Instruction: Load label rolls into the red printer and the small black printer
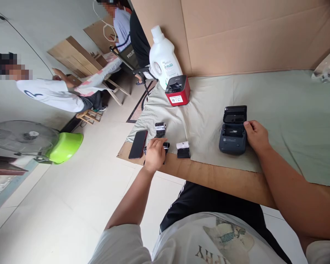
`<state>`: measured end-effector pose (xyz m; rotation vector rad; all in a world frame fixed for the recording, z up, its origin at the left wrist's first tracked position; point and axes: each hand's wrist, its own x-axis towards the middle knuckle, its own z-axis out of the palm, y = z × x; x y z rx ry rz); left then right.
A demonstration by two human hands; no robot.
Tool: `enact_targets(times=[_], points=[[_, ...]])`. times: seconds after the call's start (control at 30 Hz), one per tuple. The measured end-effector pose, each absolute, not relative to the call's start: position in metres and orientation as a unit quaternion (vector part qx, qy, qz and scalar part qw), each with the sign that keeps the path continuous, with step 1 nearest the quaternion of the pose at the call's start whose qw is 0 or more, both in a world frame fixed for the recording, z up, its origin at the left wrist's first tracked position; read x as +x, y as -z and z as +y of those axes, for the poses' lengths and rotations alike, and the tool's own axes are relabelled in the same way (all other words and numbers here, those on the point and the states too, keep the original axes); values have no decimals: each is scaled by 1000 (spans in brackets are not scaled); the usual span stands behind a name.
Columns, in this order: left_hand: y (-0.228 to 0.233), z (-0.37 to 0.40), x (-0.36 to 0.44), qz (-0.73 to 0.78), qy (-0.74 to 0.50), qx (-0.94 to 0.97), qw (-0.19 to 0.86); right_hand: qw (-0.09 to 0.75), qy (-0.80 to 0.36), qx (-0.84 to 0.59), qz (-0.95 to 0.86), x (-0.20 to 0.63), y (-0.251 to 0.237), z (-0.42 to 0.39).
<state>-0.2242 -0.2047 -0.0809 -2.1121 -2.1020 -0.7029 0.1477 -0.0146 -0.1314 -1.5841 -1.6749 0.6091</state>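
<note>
A dark blue portable label printer [232, 141] lies on the cloth with its lid [235, 114] flipped open. My right hand [257, 135] grips its right edge, the thumb near the lid's hinge. At the table's front edge my left hand [154, 152] is closed over a black roll [166, 145], whose end sticks out past the fingers; most of it is hidden. Just behind it lies another roll, black and silver [160, 128]. To its right is a white roll with a black tail [183, 149]. A dark phone [138, 144] rests left of my hand.
A red and black box-shaped device [178, 91] stands at the back, before a white detergent bottle [165, 55]. Cardboard [253, 36] walls the far side. On the left are a fan [24, 136], a green basin [67, 146] and a seated person [52, 95]; others sit farther back.
</note>
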Motion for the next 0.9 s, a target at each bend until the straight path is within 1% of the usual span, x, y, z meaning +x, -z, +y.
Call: enact_targets(times=[0.07, 0.13, 0.17, 0.23, 0.3, 0.37, 0.43, 0.47, 0.57, 0.67, 0.77, 0.9], points=[[79, -196, -233, -712, 152, -686, 19, 373, -237, -617, -651, 147, 131, -15], [72, -189, -238, -712, 124, -691, -25, 379, -239, -614, -649, 147, 131, -16], [66, -187, -238, -707, 138, -692, -54, 381, -241, -612, -649, 146, 130, -17], [48, -184, -234, -682, 210, -687, -139, 381, -252, -609, -649, 146, 129, -17], [28, -179, -222, -621, 303, -675, -260, 375, -264, -604, -651, 145, 127, -18], [11, -168, -201, -539, 366, -662, -371, 366, -274, -601, -656, 144, 126, -18], [5, -151, -169, -473, 387, -670, -423, 355, -280, -600, -660, 145, 124, -19], [6, -140, -150, -451, 389, -683, -423, 351, -283, -600, -661, 145, 124, -19], [26, -102, -93, -412, 393, -732, -376, 347, -288, -590, -669, 146, 123, -19], [52, -72, -50, -423, 384, -760, -309, 352, -286, -585, -672, 146, 124, -19], [71, -57, -31, -468, 361, -770, -242, 357, -285, -582, -673, 145, 125, -18], [84, -55, -29, -487, 370, -759, -223, 354, -291, -583, -671, 144, 125, -19]])
